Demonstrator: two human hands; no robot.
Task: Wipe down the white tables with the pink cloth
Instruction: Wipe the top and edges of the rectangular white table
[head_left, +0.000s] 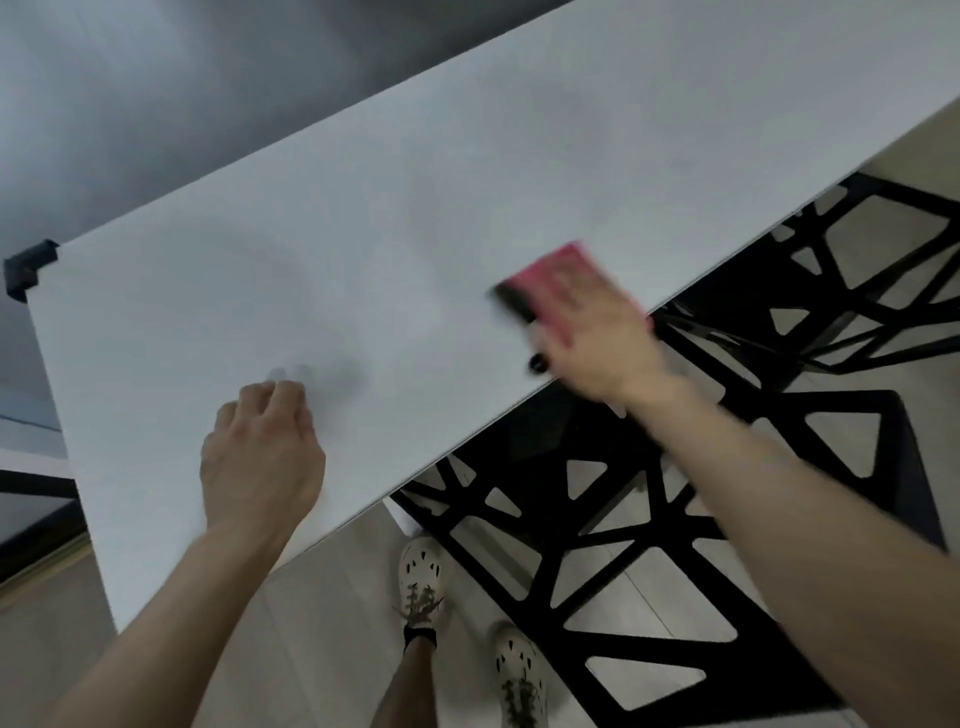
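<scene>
A single head-worn view, close above the white bench (395, 218), faces forward and steeply down; the frame is tilted, so the bench's near edge runs diagonally; past that edge, floor (332, 623) and the person's shoes (423, 577) show.

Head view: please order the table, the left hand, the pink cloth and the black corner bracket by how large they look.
1. table
2. left hand
3. cloth; the right hand covers part of it, so ranks 2 and 3 are unsure
4. bracket
</scene>
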